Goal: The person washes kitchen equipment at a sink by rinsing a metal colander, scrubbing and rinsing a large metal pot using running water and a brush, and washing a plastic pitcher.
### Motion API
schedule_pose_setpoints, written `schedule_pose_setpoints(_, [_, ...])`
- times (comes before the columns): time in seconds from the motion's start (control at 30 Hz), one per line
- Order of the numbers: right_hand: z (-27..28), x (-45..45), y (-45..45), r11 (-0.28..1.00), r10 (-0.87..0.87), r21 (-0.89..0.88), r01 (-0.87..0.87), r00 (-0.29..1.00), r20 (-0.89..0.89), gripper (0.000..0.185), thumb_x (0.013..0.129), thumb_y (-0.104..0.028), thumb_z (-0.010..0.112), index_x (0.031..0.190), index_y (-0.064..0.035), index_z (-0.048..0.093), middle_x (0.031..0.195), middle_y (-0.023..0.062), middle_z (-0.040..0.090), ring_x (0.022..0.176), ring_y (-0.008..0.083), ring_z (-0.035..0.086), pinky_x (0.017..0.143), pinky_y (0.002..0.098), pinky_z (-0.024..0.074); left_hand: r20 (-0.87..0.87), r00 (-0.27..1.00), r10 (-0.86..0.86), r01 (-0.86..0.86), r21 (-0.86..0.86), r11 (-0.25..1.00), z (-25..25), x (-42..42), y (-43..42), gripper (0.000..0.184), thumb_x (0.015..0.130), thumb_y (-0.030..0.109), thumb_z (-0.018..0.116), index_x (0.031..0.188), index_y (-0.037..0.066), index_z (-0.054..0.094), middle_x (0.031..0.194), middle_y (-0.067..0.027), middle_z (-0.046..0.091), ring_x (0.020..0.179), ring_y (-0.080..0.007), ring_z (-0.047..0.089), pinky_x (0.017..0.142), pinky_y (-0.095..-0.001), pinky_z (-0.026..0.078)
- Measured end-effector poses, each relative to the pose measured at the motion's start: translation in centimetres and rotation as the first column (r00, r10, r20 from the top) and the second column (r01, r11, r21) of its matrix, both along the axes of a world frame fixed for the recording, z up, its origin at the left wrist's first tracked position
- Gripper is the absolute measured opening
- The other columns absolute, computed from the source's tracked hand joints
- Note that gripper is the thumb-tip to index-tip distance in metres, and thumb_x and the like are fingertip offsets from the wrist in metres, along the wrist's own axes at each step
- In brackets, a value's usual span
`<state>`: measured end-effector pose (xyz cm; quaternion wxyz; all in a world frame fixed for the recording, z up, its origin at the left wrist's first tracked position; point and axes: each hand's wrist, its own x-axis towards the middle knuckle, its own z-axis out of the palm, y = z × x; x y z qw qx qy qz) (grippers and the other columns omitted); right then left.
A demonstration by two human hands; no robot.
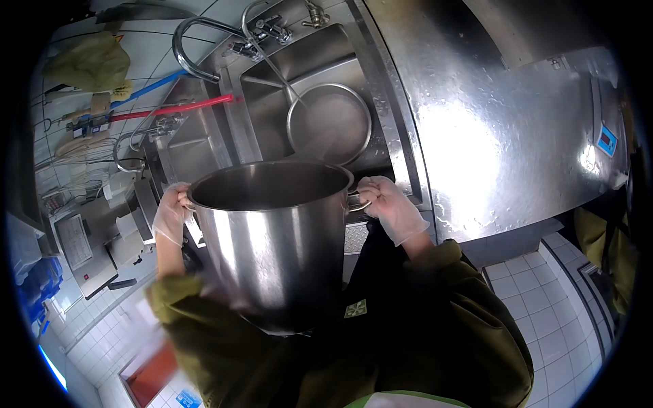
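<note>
A large, tall stainless steel stockpot [275, 251] is held up in front of me, tipped away from my body toward the sink [347, 51]. My left hand [174, 202], in a clear plastic glove, is closed around its left handle. My right hand [388, 204], gloved too, grips the right handle [358, 202]. In the sink basin sits a round metal vessel [330, 122] holding cloudy liquid. A blurred pale streak runs from the pot's far rim into it, looking like poured liquid. The inside bottom of the stockpot is hidden from view.
A curved faucet [187, 47] and a thin spout [272, 64] reach over the basins. A wet steel counter [469, 136] is at the right, with a device with a blue display [606, 141]. A red hose-like strip [177, 108] lies left. Another person's sleeve [602, 238] shows far right.
</note>
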<state>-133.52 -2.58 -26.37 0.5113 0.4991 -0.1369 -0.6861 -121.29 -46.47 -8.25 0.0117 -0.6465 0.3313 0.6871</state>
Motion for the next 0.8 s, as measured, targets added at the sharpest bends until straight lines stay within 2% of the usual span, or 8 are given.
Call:
schedule_pose_setpoints(0.13, [-0.1,0.2,0.1,1.0,-0.012,0.017,0.011,0.999,0.036,0.025,0.084,0.0,0.032,0.061,-0.0088,0.031,0.052,-0.0022,0.027,0.039,0.0069,0.026,0.038,0.0208,0.0199,-0.001,0.999,-0.037,0.037,-0.055,0.998,0.0,-0.1,0.3,0.02,0.075,-0.003,0.039,0.056,0.006,0.044,0.045,0.0019,0.038,0.031,-0.0062,0.031,0.028,-0.0174,0.022])
schedule_pose_setpoints(0.2, [0.3,0.5,0.2,0.989,0.124,0.112,-0.094,0.945,-0.303,0.024,0.083,0.001,0.033,0.061,-0.0086,0.031,0.052,-0.0021,0.028,0.039,0.007,0.026,0.038,0.0207,0.0198,0.016,0.999,-0.03,0.03,-0.012,0.999,-0.1,-0.2,0.0,0.02,0.074,-0.003,0.04,0.056,0.006,0.044,0.045,0.0024,0.038,0.031,-0.0064,0.031,0.028,-0.0174,0.022])
schedule_pose_setpoints(0.27, [0.3,0.5,0.2,0.982,0.17,0.152,-0.115,0.89,-0.424,0.024,0.083,0.001,0.033,0.061,-0.0084,0.031,0.052,-0.0022,0.028,0.04,0.0069,0.026,0.038,0.0205,0.02,0.001,1.0,-0.014,0.014,0.034,0.999,-0.3,0.1,-0.7,0.017,0.073,-0.002,0.04,0.058,0.003,0.044,0.046,0.001,0.038,0.032,-0.0066,0.03,0.028,-0.0172,0.022])
schedule_pose_setpoints(0.43, [-2.3,2.1,0.6,0.953,-0.249,-0.192,0.235,0.967,-0.054,0.013,0.08,0.002,0.036,0.072,-0.0074,0.034,0.071,-0.0016,0.027,0.061,0.0069,0.03,0.051,0.0175,0.029,0.015,1.0,0.023,-0.024,0.031,0.999,-0.5,0.0,-0.9,0.011,0.072,-0.002,0.041,0.061,-0.002,0.044,0.05,-0.0024,0.039,0.033,-0.0067,0.028,0.028,-0.0165,0.021])
schedule_pose_setpoints(0.63, [-3.3,1.9,0.9,0.946,-0.23,-0.282,0.159,0.943,-0.241,0.011,0.082,0.001,0.035,0.073,-0.0054,0.036,0.071,-0.0012,0.028,0.062,0.0078,0.032,0.053,0.0176,0.0304,0.044,0.999,0.021,-0.022,0.01,1.0,-1.1,-0.8,-1.6,0.014,0.074,-0.001,0.042,0.061,-0.001,0.044,0.051,-0.0027,0.041,0.033,-0.0068,0.028,0.028,-0.016,0.021])
schedule_pose_setpoints(0.7, [-3.4,1.7,0.8,0.991,0.131,0.079,-0.106,0.738,-0.662,0.011,0.081,0.003,0.036,0.073,-0.0052,0.037,0.071,-0.0014,0.029,0.062,0.0074,0.032,0.053,0.0177,0.0307,0.017,0.999,-0.036,0.035,0.078,0.996,-0.9,-1.5,-1.4,0.016,0.075,0.001,0.044,0.059,0.001,0.047,0.049,-0.0016,0.043,0.033,-0.0072,0.034,0.03,-0.0166,0.026])
schedule_pose_setpoints(0.77, [-3.5,1.6,0.9,0.972,0.234,0.199,-0.125,0.605,-0.761,0.012,0.079,0.005,0.037,0.073,-0.0054,0.038,0.071,-0.0016,0.03,0.062,0.007,0.033,0.053,0.0178,0.0309,-0.001,0.998,-0.065,0.064,0.122,0.99,-0.9,-2.2,-1.5,0.017,0.076,0.001,0.046,0.059,0.002,0.048,0.048,-0.0012,0.044,0.033,-0.0077,0.036,0.03,-0.017,0.029])
schedule_pose_setpoints(0.8, [-3.6,1.6,1.0,0.992,0.129,0.105,-0.075,0.657,-0.743,0.013,0.078,0.006,0.037,0.072,-0.0057,0.039,0.071,-0.0017,0.03,0.062,0.0068,0.033,0.053,0.0179,0.0308,-0.003,0.998,-0.065,0.065,0.133,0.989,-1.0,-2.6,-1.7,0.017,0.076,0.002,0.046,0.058,0.002,0.047,0.047,-0.0013,0.044,0.032,-0.008,0.036,0.03,-0.0172,0.03])
